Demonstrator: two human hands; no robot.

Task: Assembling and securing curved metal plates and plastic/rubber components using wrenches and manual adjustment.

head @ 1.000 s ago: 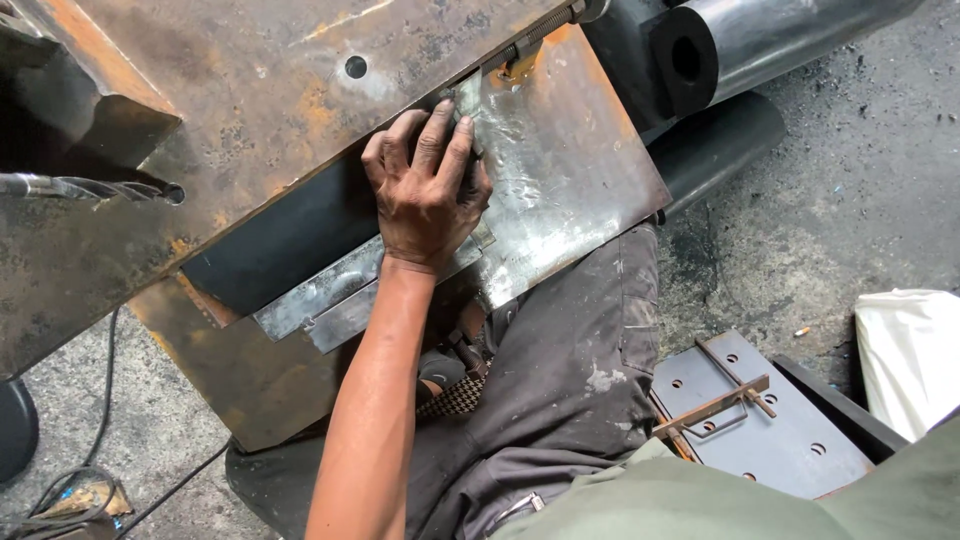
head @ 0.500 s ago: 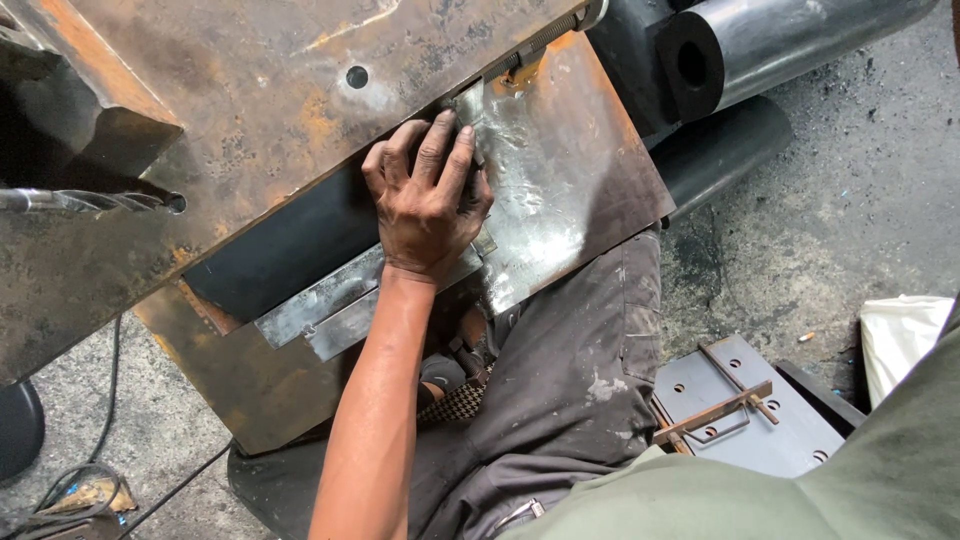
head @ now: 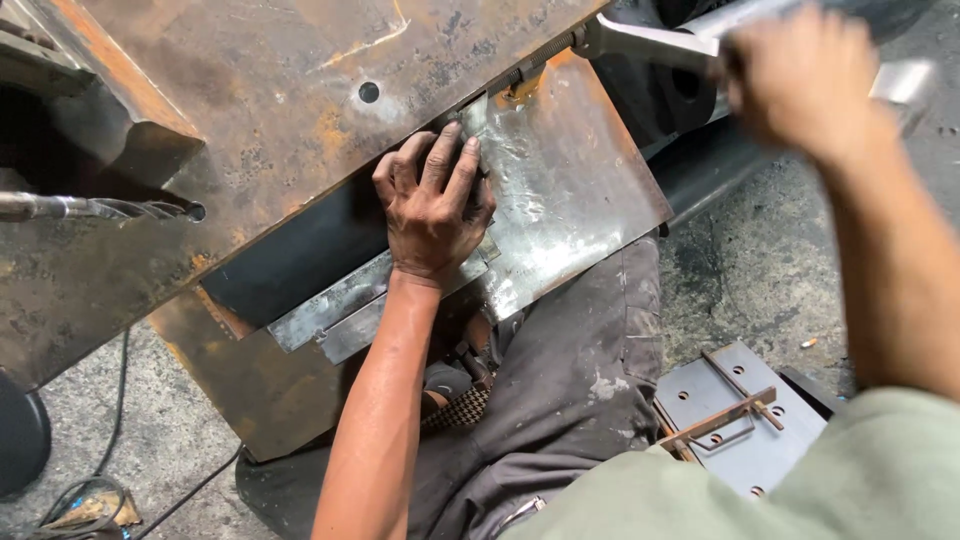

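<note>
Bright scuffed steel sheet piece lies flat on the rusty brown machine bed, its upper edge pushed in under the big rusted steel plate with a small round hole. Left hand is pressed palm-down on the sheet's left part, fingers spread and extended up to the slot line; a flat hold-down, not a grasp. Beneath the wrist a narrow grey metal strip runs diagonally along the bed edge, touching the sheet's lower left.

Right hand, motion-blurred at upper right, is closed around the long shiny steel lever handle, which leads to the machine's hinge near the sheet's top corner. Exact finger wrap is too blurred to tell beyond a clenched grip.

Step in hand, as a judgement: sheet positioned and pinned, lever gripped. The next move calls for keeping the sheet from shifting and keeping the left fingertips back from the slot edge.

Outward: a twisted drill bit points in from the left toward the plate edge. Dark grey trousers sit below the bed. At lower right, a dark grey drilled steel plate with a rusty bar across it lies on the concrete floor. Black cable trails at lower left.

Containers: none visible, nothing held inside anything.
</note>
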